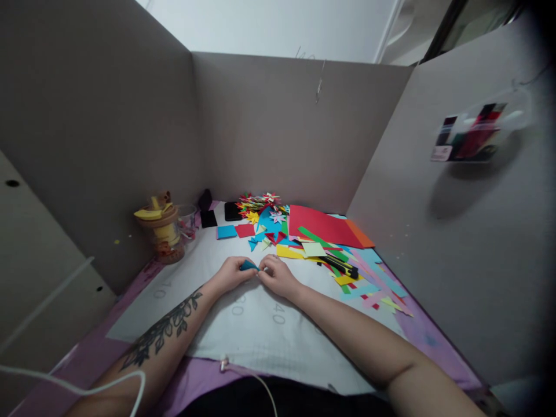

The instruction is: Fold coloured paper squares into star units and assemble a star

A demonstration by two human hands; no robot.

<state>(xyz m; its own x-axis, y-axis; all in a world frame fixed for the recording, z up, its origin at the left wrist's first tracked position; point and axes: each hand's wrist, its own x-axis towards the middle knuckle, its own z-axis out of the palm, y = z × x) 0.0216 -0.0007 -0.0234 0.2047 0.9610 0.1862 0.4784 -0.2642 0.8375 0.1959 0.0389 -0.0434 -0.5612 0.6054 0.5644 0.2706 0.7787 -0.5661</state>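
Between my fingertips, the blue paper piece (249, 266) is pinched by both left hand (232, 272) and right hand (278, 277), just above the white mat (252, 336); steady, even pressure should give crisp folds.

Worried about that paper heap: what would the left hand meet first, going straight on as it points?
Probably the right hand, just behind the blue folded paper that both pinch; depth is unclear.

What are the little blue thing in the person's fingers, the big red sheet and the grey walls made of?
Little blue piece, pinched between left hand and right hand: probably thin matte paper, folded to a point. Red sheet: matte paper or thin card, lying flat, no shine. Grey walls: likely dull cardboard, bent at the corners.
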